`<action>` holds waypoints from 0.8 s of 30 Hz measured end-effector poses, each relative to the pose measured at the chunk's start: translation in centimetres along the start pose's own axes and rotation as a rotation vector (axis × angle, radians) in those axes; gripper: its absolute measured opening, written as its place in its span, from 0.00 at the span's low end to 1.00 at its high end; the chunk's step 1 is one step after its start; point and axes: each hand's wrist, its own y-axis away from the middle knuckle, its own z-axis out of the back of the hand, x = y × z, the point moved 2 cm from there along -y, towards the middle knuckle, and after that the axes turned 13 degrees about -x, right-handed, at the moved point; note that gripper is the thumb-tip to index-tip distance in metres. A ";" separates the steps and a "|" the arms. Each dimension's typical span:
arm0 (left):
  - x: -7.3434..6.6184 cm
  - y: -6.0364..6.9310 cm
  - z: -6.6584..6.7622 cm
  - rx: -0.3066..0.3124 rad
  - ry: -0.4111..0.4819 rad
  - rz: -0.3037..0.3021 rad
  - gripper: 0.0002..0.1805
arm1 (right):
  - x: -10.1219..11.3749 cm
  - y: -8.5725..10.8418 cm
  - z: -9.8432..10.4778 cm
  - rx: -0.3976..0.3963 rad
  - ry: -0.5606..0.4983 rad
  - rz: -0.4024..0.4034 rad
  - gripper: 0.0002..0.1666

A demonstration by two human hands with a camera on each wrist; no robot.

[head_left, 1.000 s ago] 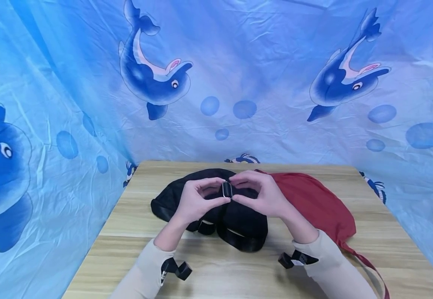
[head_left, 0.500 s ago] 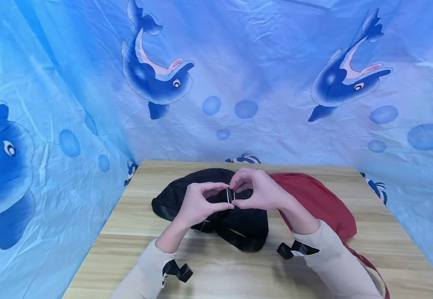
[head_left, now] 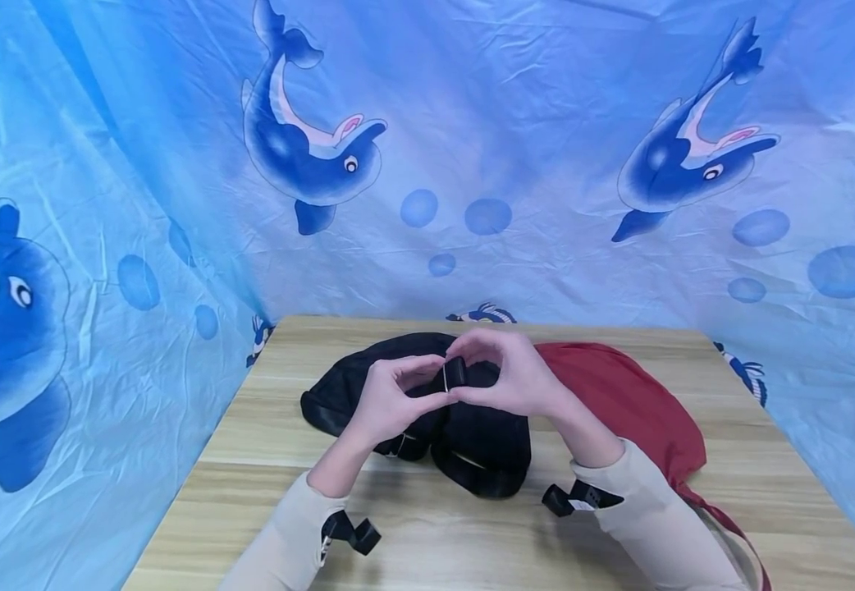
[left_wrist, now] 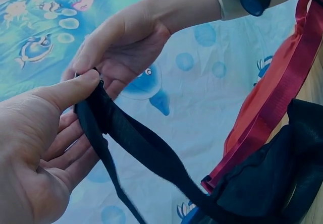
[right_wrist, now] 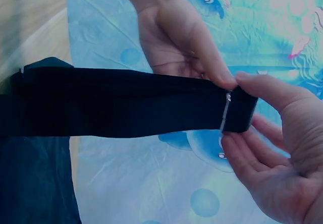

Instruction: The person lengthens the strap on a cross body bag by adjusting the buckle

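Note:
A black bag [head_left: 354, 386] lies on the table, and its black webbing strap [right_wrist: 126, 103] is lifted off it into a folded loop. A thin metal slide buckle [right_wrist: 226, 112] crosses the strap near the loop's end. My left hand [head_left: 386, 402] pinches the strap at the buckle from the left, thumb on the near edge. From the right, my right hand [head_left: 523, 373] pinches the same loop end between thumb and fingers. The thumbs nearly meet. In the left wrist view the strap [left_wrist: 151, 143] runs down to the bag, and the buckle is mostly hidden by fingers.
A red bag [head_left: 619, 394] lies to the right of the black one, its red strap [head_left: 730, 525] trailing to the front edge. The wooden table [head_left: 435, 533] is backed by a blue dolphin-print curtain [head_left: 531, 271]. Each sleeve carries a small wrist camera [head_left: 364, 536].
The buckle and strap loop have turned between the hands, so the loop now faces right. My right hand has closed in on the loop; the left has shifted only slightly.

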 end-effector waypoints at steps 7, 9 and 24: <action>0.2 -0.2 -0.2 -0.004 0.064 0.027 0.23 | -0.1 0.1 -0.1 -0.139 -0.033 0.010 0.22; 0.2 -0.2 -0.2 -0.013 0.068 0.041 0.24 | -0.3 0.1 -0.2 -0.153 -0.078 0.003 0.23; 0.4 0.3 -0.6 -0.001 0.106 0.082 0.23 | 0.0 0.4 -0.7 -0.186 -0.134 -0.021 0.27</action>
